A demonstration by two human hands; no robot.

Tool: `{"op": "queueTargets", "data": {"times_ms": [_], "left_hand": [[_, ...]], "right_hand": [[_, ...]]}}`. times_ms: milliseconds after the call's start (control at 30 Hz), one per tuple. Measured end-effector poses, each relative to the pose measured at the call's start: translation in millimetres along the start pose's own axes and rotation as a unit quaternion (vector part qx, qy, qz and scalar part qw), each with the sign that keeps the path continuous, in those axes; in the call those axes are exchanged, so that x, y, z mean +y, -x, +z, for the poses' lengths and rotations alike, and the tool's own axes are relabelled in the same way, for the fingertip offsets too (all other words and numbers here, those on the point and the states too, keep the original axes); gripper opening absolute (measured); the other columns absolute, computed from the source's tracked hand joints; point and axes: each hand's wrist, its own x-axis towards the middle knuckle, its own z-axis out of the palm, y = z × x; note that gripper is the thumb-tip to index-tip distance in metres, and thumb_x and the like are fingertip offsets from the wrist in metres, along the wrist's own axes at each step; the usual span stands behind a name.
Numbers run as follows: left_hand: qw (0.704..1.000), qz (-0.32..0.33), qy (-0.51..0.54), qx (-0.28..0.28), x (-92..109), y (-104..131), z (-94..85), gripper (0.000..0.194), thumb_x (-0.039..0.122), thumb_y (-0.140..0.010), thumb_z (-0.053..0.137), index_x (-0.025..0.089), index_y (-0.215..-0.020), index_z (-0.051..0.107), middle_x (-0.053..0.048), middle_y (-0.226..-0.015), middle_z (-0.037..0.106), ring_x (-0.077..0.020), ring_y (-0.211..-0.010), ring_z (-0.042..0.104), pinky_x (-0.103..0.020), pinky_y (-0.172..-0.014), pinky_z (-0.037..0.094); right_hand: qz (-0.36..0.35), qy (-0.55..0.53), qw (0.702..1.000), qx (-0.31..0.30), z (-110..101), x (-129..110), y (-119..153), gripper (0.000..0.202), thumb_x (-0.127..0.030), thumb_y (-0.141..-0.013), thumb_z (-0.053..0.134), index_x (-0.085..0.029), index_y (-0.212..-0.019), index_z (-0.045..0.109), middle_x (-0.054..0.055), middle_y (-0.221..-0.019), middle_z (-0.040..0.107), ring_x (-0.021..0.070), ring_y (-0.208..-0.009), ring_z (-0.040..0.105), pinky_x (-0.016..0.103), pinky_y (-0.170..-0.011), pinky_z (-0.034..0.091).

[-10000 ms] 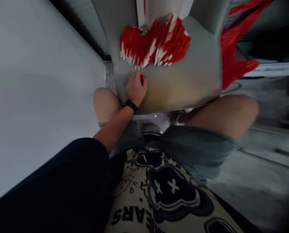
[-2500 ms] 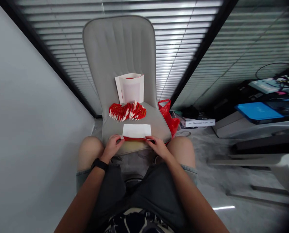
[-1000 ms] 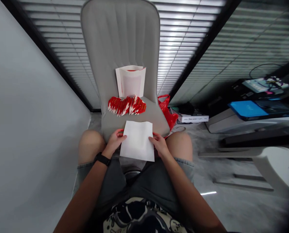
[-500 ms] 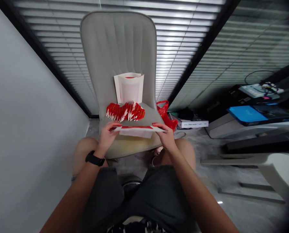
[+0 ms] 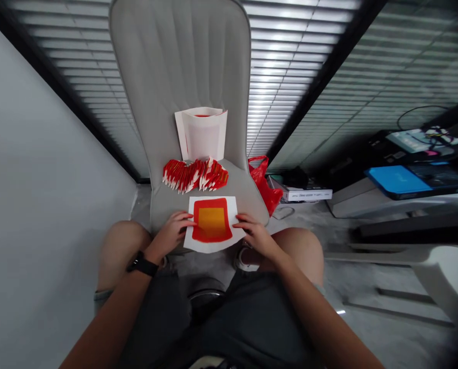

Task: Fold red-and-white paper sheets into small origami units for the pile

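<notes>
A white sheet (image 5: 212, 224) with a red square and an orange-yellow middle lies face up at the front of the grey chair seat. Its near edge hangs slightly past the seat. My left hand (image 5: 172, 233) rests at the sheet's left edge, fingers stretched out and apart. At the right edge, my right hand (image 5: 256, 236) touches the paper with spread fingers. Just behind the sheet is a fanned row of small red-and-white packets (image 5: 194, 174). White folded sheets (image 5: 204, 136) with some red showing at the top lean upright against the chair back.
The grey chair (image 5: 182, 61) stands before window blinds (image 5: 290, 56). Beside it on the floor are a red plastic bag (image 5: 265, 187) and a white box (image 5: 309, 195). Further right are a blue item (image 5: 398, 179) and a white stool (image 5: 436, 277). A wall (image 5: 40, 205) is on the left.
The sheet, earlier held edge-on between both hands above the seat, now lies flat with its coloured face up. My fingers have loosened and spread at its sides. The view has tilted down slightly.
</notes>
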Motion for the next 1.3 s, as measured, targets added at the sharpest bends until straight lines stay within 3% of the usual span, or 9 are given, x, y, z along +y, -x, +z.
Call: {"op": "queueTargets", "data": {"times_ms": [200, 400, 600, 700, 867, 1000, 1300], "left_hand": [[0.998, -0.055, -0.009, 0.038, 5.1, -8.1, 4.5, 0.017, 0.033, -0.09, 0.064, 0.025, -0.096, 0.078, -0.008, -0.114, 0.07, -0.0254, -0.111, 0.06, -0.043, -0.101, 0.046], [0.989, -0.128, -0.031, 0.068, 7.8, -16.5, 9.8, 0.028, 0.047, -0.092, 0.061, 0.023, -0.091, 0.077, -0.007, -0.102, 0.071, -0.0249, -0.101, 0.06, -0.041, -0.092, 0.048], [0.974, -0.162, -0.079, 0.14, 16.6, -14.5, 20.8, 0.024, 0.044, -0.088, 0.066, 0.022, -0.079, 0.07, -0.008, -0.102, 0.068, -0.0267, -0.104, 0.058, -0.041, -0.093, 0.048], [0.966, -0.176, -0.097, 0.165, 22.4, -14.3, 25.9, 0.019, 0.039, -0.085, 0.068, 0.022, -0.095, 0.069, -0.008, -0.106, 0.067, -0.0284, -0.105, 0.058, -0.043, -0.096, 0.047], [0.962, -0.188, -0.105, 0.169, 30.0, -15.5, 28.8, 0.055, 0.03, -0.086, 0.065, 0.024, -0.138, 0.052, -0.01, -0.117, 0.065, -0.0308, -0.112, 0.057, -0.046, -0.1, 0.046], [0.961, -0.189, -0.137, 0.145, 34.5, -16.3, 30.4, 0.057, 0.024, -0.084, 0.065, 0.032, -0.139, 0.055, -0.009, -0.131, 0.059, -0.0325, -0.117, 0.055, -0.05, -0.105, 0.042], [0.954, -0.23, -0.136, 0.134, 38.3, -17.4, 35.7, 0.054, 0.019, -0.08, 0.067, 0.036, -0.131, 0.065, -0.007, -0.132, 0.059, -0.0337, -0.116, 0.055, -0.053, -0.107, 0.042]], "right_hand": [[0.032, 0.004, 0.997, 0.073, 13.2, -3.4, -6.1, 0.026, -0.038, -0.096, 0.058, -0.022, -0.089, 0.077, 0.012, -0.117, 0.069, 0.026, -0.116, 0.06, 0.044, -0.104, 0.047], [0.08, 0.026, 0.987, 0.14, 25.1, 6.0, -17.9, 0.033, -0.045, -0.094, 0.059, -0.022, -0.073, 0.071, 0.01, -0.101, 0.067, 0.0248, -0.098, 0.062, 0.041, -0.091, 0.049], [0.102, 0.069, 0.972, 0.199, 34.2, 9.4, -23.3, 0.026, -0.044, -0.092, 0.062, -0.021, -0.083, 0.071, 0.008, -0.093, 0.062, 0.0234, -0.092, 0.057, 0.039, -0.084, 0.047], [0.105, 0.085, 0.969, 0.206, 36.8, 7.9, -22.9, 0.022, -0.041, -0.092, 0.063, -0.021, -0.095, 0.072, 0.007, -0.093, 0.061, 0.0234, -0.091, 0.056, 0.039, -0.081, 0.048], [0.1, 0.16, 0.957, 0.221, 44.1, 4.6, -20.0, 0.032, -0.034, -0.092, 0.063, -0.024, -0.123, 0.067, 0.008, -0.098, 0.061, 0.0252, -0.096, 0.058, 0.044, -0.088, 0.048], [0.111, 0.192, 0.948, 0.228, 48.0, 2.7, -19.2, 0.045, -0.028, -0.091, 0.062, -0.026, -0.135, 0.061, 0.007, -0.095, 0.057, 0.026, -0.095, 0.058, 0.045, -0.088, 0.048], [0.105, 0.231, 0.945, 0.207, 51.3, 2.1, -17.4, 0.038, -0.019, -0.088, 0.059, -0.028, -0.123, 0.072, 0.006, -0.094, 0.052, 0.0258, -0.099, 0.056, 0.046, -0.093, 0.045]]}}
